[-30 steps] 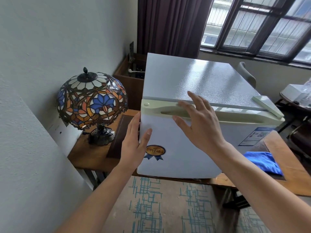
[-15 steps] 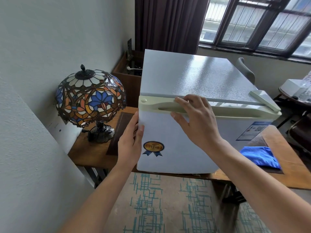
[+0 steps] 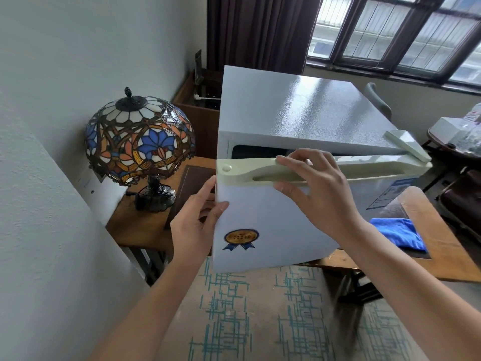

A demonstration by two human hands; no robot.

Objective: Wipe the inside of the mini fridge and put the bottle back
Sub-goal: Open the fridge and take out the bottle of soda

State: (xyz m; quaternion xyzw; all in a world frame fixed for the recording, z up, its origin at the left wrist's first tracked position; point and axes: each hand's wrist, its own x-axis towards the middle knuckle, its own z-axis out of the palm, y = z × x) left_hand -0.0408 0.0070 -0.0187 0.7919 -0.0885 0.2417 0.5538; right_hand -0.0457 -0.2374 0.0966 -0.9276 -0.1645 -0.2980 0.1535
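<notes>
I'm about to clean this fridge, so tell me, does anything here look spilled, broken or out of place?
Nothing stands out. The mini fridge sits level on the table, its door just cracked open by the left hand and right hand. The blue cloth lies beside it; the lamp stands upright.

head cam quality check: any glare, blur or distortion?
Head view: daylight from the window puts soft glare streaks on the mini fridge top; wide-angle lens bows the wall edge and window frame; the right forearm's lower edge smears with motion blur; both hands, left hand and right hand, stay sharp.
</notes>
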